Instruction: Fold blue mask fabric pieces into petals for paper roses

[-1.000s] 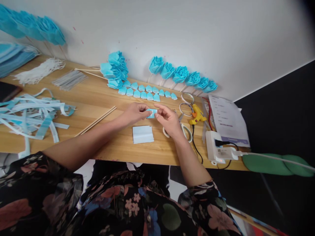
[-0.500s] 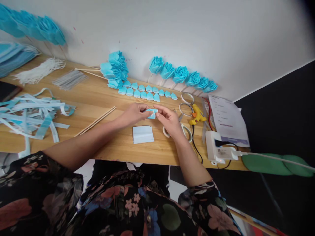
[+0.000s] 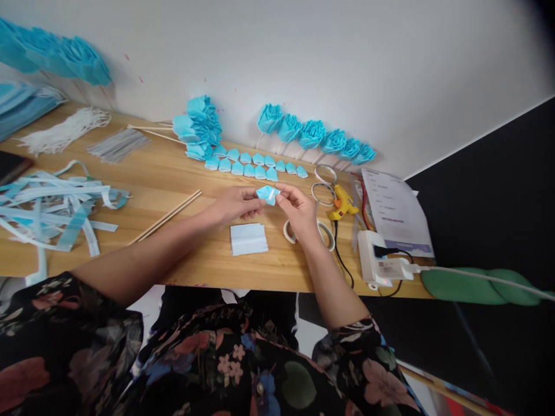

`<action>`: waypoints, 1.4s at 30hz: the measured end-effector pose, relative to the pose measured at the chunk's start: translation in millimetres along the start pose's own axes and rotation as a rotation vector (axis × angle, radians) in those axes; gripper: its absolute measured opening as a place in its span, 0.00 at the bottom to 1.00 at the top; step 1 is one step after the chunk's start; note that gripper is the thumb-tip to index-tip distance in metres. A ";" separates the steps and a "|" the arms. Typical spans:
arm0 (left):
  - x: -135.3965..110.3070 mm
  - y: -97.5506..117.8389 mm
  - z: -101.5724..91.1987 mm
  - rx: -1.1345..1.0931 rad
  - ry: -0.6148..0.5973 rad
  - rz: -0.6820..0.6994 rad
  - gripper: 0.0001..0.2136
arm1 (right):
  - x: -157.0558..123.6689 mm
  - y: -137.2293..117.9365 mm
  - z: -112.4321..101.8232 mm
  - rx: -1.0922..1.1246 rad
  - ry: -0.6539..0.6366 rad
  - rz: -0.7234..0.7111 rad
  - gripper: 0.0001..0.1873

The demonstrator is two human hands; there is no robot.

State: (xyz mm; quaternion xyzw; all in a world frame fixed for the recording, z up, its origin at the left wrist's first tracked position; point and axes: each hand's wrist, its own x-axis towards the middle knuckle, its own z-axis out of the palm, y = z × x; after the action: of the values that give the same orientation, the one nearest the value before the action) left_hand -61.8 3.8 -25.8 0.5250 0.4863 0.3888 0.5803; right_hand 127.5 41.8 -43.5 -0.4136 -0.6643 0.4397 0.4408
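A small folded blue fabric piece with a pointed end and a white strip on it (image 3: 266, 194) is held up over the table. My right hand (image 3: 299, 212) pinches its right side between thumb and fingers. At its left edge, the thumb and fingers of my left hand (image 3: 240, 206) close on it. Just below lies a stack of pale rectangular sheets (image 3: 248, 239). Beyond my hands, several similar folded blue pieces (image 3: 237, 168) stand in two rows. Rolls of tape (image 3: 326, 236) sit partly hidden behind my right wrist.
Blue fabric roses (image 3: 312, 134) on sticks lean along the wall, with a rose bundle (image 3: 200, 128) beside them. A yellow glue gun (image 3: 344, 203), power strip (image 3: 368, 260) and printed sheet (image 3: 396, 211) are right. Cut strips (image 3: 56, 202), wooden sticks (image 3: 167, 216) and white cords (image 3: 65, 130) lie left.
The folded piece has turned so its pointed blue face and white strip show more fully. My left fingers have shifted to its left edge. The whole view has moved slightly.
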 end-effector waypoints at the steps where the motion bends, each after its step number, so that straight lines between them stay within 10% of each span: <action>1: 0.6 -0.8 0.1 0.004 0.017 -0.009 0.10 | -0.1 -0.1 0.1 -0.006 -0.009 -0.002 0.15; 33: -1.5 3.7 2.2 0.152 0.166 0.038 0.09 | 1.2 -4.4 -0.4 0.351 -0.125 0.271 0.20; 42: -0.6 2.0 2.0 0.114 0.121 0.066 0.09 | -0.4 -8.9 1.5 0.156 -0.131 0.214 0.21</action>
State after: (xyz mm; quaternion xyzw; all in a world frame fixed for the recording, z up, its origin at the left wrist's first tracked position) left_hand -59.8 3.0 -23.8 0.5486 0.5241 0.4105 0.5058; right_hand 124.8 38.6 -35.4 -0.4170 -0.6076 0.5605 0.3779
